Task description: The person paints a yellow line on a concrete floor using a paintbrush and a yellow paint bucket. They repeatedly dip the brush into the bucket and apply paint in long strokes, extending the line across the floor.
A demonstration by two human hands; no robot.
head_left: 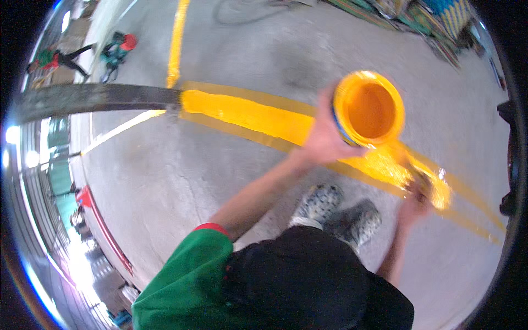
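Note:
My left hand (pixel 323 137) grips the side of an open paint can (pixel 363 77), tilted so that the orange-yellow paint inside shows. The can hangs above a wet yellow stripe (pixel 247 116) on the concrete floor. Brownish tape (pixel 247 94) borders both sides of that stripe. Toward the stripe's right end, my right hand (pixel 416 206) is closed around what looks like a paintbrush (pixel 421 180), low over the fresh paint. Motion blur and the fingers hide most of the brush. My shoes (pixel 322 203), white with dark spots, stand on the near side of the stripe.
A dark post (pixel 99 100) meets the stripe's left end. Another yellow line (pixel 176 44) runs away from there. Far left are another person (pixel 63 59) and a red and teal machine (pixel 117 50). Patterned woven material (pixel 434 22) is heaped at the far right.

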